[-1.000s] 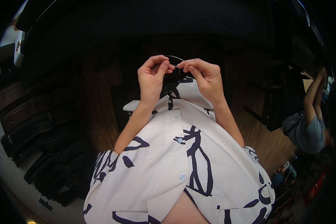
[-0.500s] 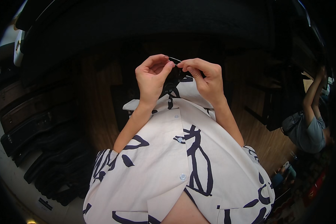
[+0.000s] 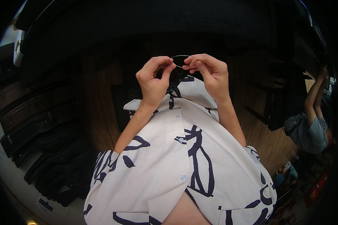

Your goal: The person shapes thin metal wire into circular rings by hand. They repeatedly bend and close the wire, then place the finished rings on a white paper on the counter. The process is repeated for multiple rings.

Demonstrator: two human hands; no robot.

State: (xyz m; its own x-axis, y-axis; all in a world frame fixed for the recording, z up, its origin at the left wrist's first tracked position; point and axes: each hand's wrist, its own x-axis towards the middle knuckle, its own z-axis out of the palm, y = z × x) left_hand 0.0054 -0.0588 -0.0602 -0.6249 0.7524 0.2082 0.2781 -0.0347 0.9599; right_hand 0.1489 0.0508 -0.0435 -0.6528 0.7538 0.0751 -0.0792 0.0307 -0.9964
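Between my hands, in front of my chest, is a thin, pale, wire-like strand (image 3: 181, 56) bent into a small loop. My left hand (image 3: 154, 78) pinches it between thumb and fingertips on the left side. On the right, my right hand (image 3: 211, 75) has its fingers curled in around the strand, its thumb up against the index finger. The strand's ends are hidden or too fine to follow. Both forearms rise from beside my white shirt (image 3: 157, 161) with dark line drawings.
A row of dark cases with latches (image 3: 30, 122) lines the left side. Ahead lies a broad black surface (image 3: 169, 22). Wooden floor (image 3: 248, 131) shows on both sides. At the far right another person in grey clothes (image 3: 308, 131) has an arm raised, near dark furniture (image 3: 272, 108).
My right hand has shifted slightly right, away from the left, and its fingers have loosened a little. The strand now bows into a wider loop between the hands.
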